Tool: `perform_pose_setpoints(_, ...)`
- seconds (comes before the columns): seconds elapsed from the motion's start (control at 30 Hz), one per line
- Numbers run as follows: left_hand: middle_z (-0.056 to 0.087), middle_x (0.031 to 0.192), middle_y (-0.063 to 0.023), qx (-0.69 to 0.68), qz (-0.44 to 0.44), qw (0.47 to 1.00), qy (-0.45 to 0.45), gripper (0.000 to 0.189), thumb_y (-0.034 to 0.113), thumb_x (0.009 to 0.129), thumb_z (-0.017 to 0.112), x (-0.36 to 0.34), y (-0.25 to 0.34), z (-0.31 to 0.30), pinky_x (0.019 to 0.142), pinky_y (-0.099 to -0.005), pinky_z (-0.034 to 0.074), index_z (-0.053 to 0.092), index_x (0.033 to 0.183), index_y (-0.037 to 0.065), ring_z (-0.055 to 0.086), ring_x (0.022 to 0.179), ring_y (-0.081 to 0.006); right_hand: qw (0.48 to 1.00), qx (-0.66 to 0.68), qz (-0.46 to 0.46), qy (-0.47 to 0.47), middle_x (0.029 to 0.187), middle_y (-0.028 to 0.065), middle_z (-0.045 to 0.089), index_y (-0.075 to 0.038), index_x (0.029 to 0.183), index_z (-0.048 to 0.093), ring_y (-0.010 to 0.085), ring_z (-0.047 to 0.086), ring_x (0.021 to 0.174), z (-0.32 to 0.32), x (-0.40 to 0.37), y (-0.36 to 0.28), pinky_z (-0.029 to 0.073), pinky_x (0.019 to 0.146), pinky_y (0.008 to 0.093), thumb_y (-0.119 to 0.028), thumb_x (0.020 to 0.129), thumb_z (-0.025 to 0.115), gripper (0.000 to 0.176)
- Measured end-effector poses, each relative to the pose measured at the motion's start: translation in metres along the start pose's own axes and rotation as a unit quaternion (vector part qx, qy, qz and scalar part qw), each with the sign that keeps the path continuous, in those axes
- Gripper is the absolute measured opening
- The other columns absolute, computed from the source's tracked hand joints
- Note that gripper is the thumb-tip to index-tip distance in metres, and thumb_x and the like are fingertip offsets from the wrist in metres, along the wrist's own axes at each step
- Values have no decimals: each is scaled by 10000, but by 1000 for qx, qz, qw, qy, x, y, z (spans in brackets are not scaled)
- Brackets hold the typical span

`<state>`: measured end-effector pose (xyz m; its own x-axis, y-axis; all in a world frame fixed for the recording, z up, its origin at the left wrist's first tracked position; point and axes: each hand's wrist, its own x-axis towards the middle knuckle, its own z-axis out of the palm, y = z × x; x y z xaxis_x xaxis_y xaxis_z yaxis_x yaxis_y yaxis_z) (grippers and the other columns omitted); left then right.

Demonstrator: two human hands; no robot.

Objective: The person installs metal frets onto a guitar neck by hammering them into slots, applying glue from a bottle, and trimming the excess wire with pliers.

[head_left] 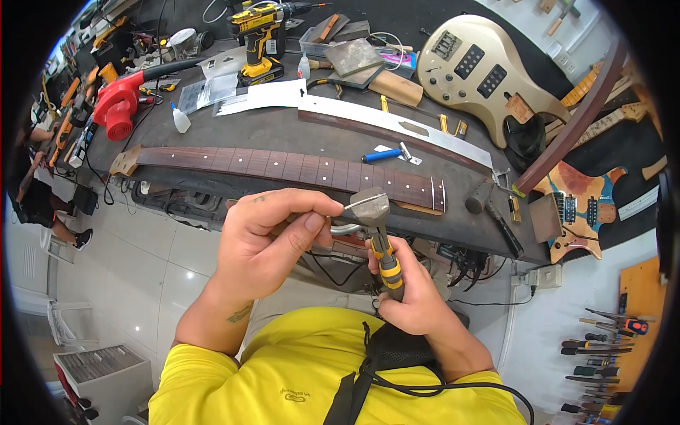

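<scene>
My left hand (273, 237) is closed in a pinch on a thin strip of metal fret wire (364, 202). The wire's far end lies across the broad grey head of the nippers (386, 258). My right hand (411, 290) is wrapped around their yellow and black handles. Just beyond both hands, a bass guitar neck (287, 166) with a dark, dotted fingerboard lies along the bench edge. A small blue-handled tool (381, 155) rests behind the neck's right end.
A hammer (489, 205) lies on the bench (212, 131) at right. Behind the neck are a long metal straightedge (397, 122), a yellow drill (258, 42), a red blower (119, 106) and a gold guitar body (489, 67). Another person (42, 191) is at far left.
</scene>
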<state>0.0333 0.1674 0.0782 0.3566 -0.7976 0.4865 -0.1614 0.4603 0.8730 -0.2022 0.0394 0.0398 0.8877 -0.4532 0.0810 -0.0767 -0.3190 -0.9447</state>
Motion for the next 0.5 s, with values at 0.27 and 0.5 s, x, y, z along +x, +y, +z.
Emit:
perform_pose_setpoints(0.27,751,1001,-142,-69,-132,988,-25,283,145,1031,651,-1,3,-3,781,-308,546,722,1227,-46,705,880,-175,1000,-24,20,-5,1090,57,578,-24,1406,509,153,574,983,-1,0,-4,500,921,320,91,716,536,699)
perform_pose_setpoints(0.5,620,1367,-326,-478,-159,832,-233,1007,724,818,774,16,-53,31,1171,-548,421,534,1446,-25,573,1359,-436,982,168,45,-78,1076,56,601,-24,1434,514,158,580,921,6,-1,5,508,838,317,68,751,583,693)
